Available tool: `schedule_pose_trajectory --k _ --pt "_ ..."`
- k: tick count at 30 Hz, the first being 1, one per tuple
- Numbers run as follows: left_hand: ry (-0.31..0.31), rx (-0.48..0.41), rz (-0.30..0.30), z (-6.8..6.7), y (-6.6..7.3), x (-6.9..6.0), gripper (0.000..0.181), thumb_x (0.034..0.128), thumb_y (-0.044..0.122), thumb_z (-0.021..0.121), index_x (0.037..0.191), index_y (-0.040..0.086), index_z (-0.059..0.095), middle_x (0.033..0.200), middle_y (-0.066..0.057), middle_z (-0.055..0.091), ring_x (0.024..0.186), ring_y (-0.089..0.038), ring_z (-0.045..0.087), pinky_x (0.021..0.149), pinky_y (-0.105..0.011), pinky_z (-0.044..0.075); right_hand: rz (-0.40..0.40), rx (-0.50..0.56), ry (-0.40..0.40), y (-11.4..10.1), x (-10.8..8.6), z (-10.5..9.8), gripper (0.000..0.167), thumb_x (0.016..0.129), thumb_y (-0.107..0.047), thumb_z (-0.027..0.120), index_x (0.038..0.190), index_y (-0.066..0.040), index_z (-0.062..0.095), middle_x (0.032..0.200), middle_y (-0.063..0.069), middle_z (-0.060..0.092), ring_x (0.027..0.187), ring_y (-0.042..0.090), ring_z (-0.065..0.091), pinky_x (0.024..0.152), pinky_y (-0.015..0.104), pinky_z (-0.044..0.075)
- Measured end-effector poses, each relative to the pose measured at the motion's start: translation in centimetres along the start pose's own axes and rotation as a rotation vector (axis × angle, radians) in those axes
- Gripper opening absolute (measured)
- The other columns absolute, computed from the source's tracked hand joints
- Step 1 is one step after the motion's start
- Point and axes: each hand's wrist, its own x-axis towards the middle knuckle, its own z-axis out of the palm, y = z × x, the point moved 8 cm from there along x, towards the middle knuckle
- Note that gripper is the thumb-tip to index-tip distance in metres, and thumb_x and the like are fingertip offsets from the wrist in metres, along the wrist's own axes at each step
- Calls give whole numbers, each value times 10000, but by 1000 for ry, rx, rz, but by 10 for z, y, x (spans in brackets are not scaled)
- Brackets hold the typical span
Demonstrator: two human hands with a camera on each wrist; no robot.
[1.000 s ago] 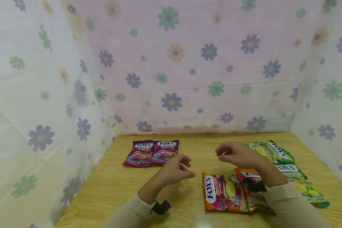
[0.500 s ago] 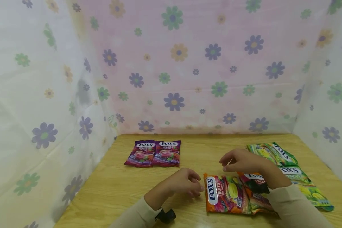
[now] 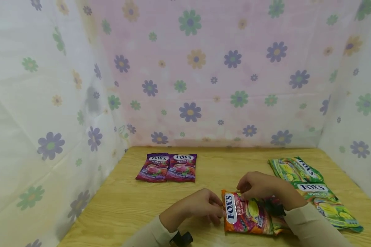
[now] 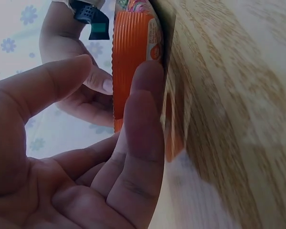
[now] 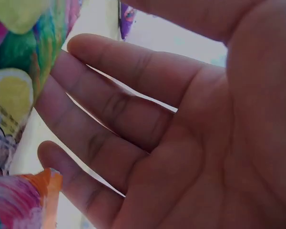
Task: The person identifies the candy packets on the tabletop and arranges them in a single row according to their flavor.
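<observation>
An orange Fox's Fruits bag [image 3: 247,214] lies on the wooden table, its left end beside my left hand [image 3: 201,206]. In the left wrist view the fingertips of my left hand [image 4: 100,157] are at the bag's orange end seal [image 4: 131,62], thumb apart from them. My right hand [image 3: 261,188] is over the bag's upper edge, fingers bent slightly. In the right wrist view my right hand [image 5: 167,124] has its fingers extended, their tips by the bag [image 5: 33,52]. A second orange bag [image 3: 279,224] is mostly hidden under my right wrist.
Two purple Fox's Berries bags [image 3: 181,168] lie side by side at the back left. Several green Fox's bags [image 3: 315,192] lie along the right side. Flowered cloth [image 3: 216,113] hangs behind and at both sides of the table [image 3: 142,206].
My left hand has moved right and nearer, to the bag's left end. My right hand has come down from above onto the bag's upper edge. The view has shifted slightly.
</observation>
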Motion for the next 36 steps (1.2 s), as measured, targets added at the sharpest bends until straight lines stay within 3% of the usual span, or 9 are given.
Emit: schedule_pose_trajectory --k 6,13,26,36 --pt "-40 3 3 4 -3 1 339 962 192 712 1231 -14 686 942 -92 795 816 -232 783 677 -324 623 14 -9 -4 0 0 2 227 907 -206 791 1119 -126 775 1031 -3 754 934 183 706 835 455 604" --pt "-65 -28 0 4 -6 2 354 967 198 704 1246 -18 676 964 -89 791 837 -237 783 709 -351 638 -55 -26 -15 -4 4 3 76 945 -189 744 987 -229 794 901 -92 744 803 102 685 719 317 579" --pt "-70 -116 -6 -1 -7 0 376 966 172 710 1278 -21 624 1056 -94 762 903 -295 778 734 -381 645 -172 -50 56 -11 6 -8 116 1016 -216 668 954 -238 763 854 -95 699 718 61 610 659 282 522" --pt "-79 -172 -20 -1 -10 2 383 950 124 719 1287 23 568 1110 -105 736 849 -232 753 750 -399 648 -221 32 137 -7 4 -16 130 1019 -217 665 985 -240 788 900 -73 730 752 87 629 679 291 547"
